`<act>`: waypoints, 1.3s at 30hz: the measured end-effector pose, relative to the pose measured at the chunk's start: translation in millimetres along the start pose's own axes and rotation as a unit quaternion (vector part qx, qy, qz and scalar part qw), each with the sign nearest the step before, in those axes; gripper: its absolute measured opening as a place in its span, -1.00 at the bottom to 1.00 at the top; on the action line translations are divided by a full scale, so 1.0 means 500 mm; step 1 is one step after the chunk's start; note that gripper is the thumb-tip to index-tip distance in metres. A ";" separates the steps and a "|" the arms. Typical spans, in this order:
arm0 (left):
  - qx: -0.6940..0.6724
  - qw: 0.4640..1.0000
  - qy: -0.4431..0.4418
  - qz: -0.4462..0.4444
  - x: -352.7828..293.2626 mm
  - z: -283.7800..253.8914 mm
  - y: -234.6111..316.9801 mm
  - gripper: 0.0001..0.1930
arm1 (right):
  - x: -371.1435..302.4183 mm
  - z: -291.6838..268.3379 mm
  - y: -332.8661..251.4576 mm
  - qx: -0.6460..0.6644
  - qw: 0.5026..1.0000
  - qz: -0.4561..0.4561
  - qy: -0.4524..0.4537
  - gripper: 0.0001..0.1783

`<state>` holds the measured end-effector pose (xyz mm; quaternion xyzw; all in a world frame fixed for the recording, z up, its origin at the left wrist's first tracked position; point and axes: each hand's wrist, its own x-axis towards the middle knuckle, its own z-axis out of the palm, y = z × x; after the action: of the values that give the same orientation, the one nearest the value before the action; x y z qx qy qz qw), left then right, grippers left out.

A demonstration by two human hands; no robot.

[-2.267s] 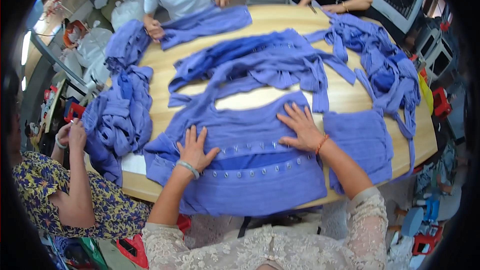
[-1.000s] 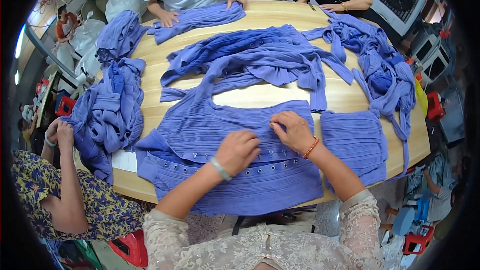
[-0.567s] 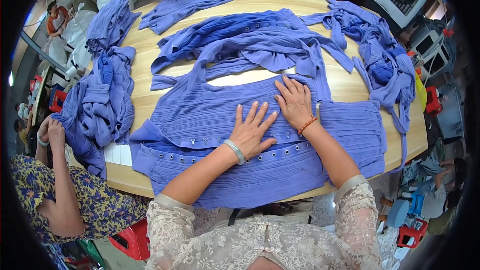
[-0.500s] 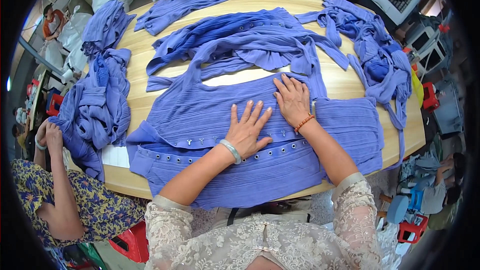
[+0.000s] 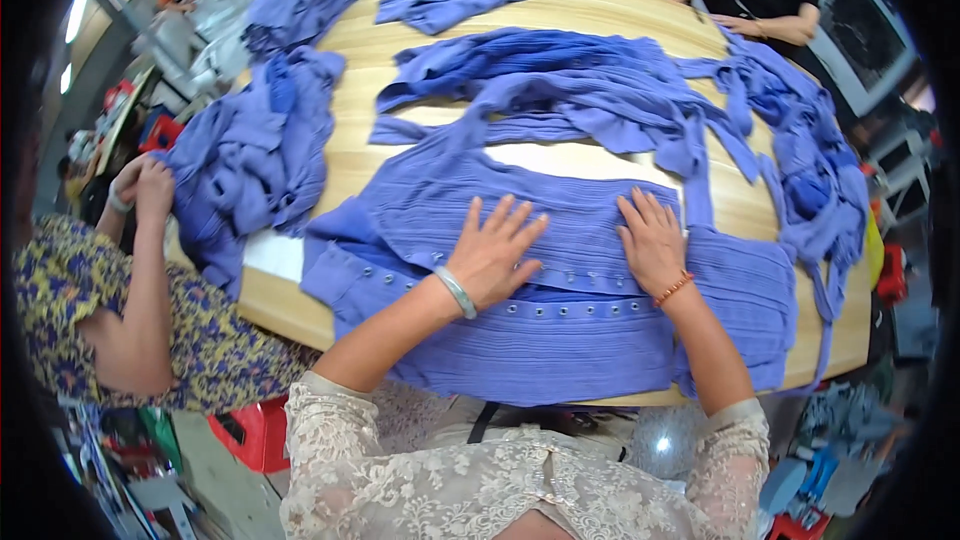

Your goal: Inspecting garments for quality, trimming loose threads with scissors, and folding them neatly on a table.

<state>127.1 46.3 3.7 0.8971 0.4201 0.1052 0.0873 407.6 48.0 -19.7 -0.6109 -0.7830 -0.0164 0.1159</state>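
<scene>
purple garment (image 5: 578, 215): directly beneath | left hand (image 5: 487, 262), right hand (image 5: 653, 248): both spread flat, gripping nothing

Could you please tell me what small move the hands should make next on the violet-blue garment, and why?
Probably ease the hook row slightly down toward the eyelet row: the two rows stand apart, with darker cloth showing between them. The left hand and right hand already rest spread on the garment, so a gentle slide should be enough.
</scene>
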 end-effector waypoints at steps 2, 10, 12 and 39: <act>0.029 0.999 0.027 -0.037 -0.046 -0.025 -0.074 -0.48 | -0.003 0.019 0.019 -0.010 0.999 -0.016 0.028 -0.54; 0.121 0.984 0.007 -0.127 -0.237 -0.125 -0.311 -0.55 | 0.016 0.017 0.018 -0.010 0.999 -0.015 0.031 -0.59; 0.124 0.983 -0.030 -0.132 -0.257 -0.130 -0.319 -0.56 | 0.014 0.019 0.016 -0.012 0.999 -0.016 0.033 -0.59; -0.005 0.983 0.144 -0.111 -0.373 -0.072 -0.335 -0.59 | -0.215 -0.108 -0.013 0.122 0.975 0.183 -0.009 -0.82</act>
<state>-122.0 10.8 -24.2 0.8198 0.5249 0.2254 0.0415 434.3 -64.9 11.7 -0.7254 -0.6549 0.1064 0.1832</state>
